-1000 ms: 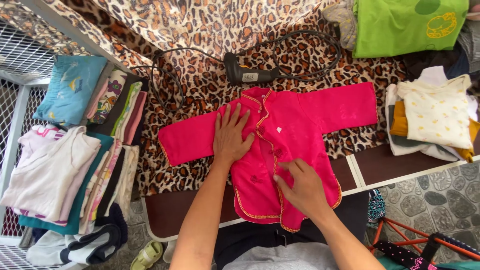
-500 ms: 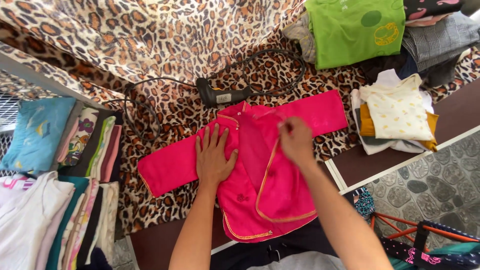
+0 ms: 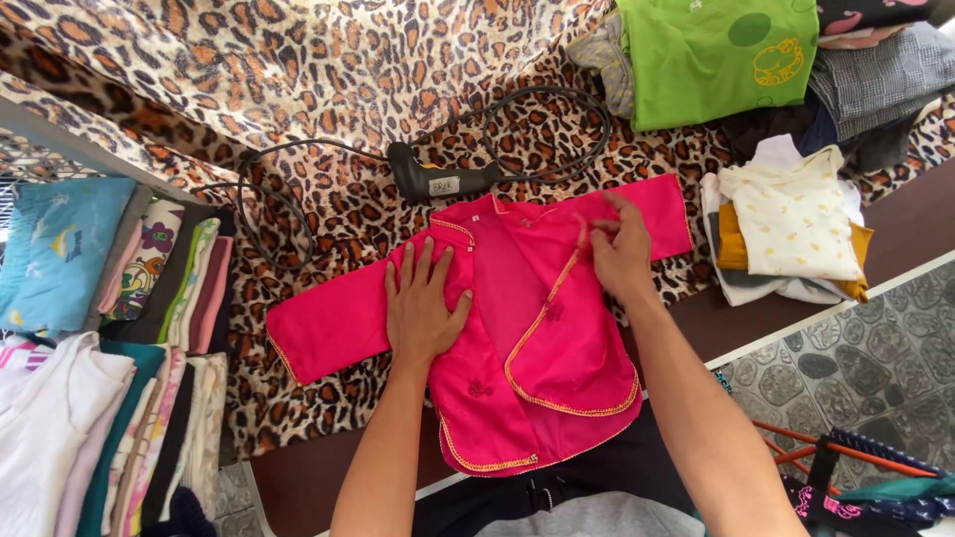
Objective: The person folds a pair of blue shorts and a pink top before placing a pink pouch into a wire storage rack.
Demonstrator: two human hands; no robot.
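A small bright pink jacket (image 3: 328, 323) with gold trim lies spread on a leopard-print cloth (image 3: 328, 60). My left hand (image 3: 423, 298) presses flat, fingers apart, on the jacket's left chest beside the collar. My right hand (image 3: 619, 249) pinches the gold-trimmed edge of the front flap and holds it folded back toward the right sleeve, so the inside of the jacket shows. Both sleeves lie stretched out sideways.
A black handheld tool (image 3: 438, 181) with a coiled cord (image 3: 557, 109) lies just behind the collar. Folded clothes stand stacked at the left (image 3: 119, 328); a green garment (image 3: 716, 55) and a cream pile (image 3: 791, 219) sit at the right. Tiled floor (image 3: 875, 348) lies beyond the table edge.
My right hand lifted the jacket's front flap from the hem area and carried it up and right, opening the front. The left hand stayed pressed on the chest.
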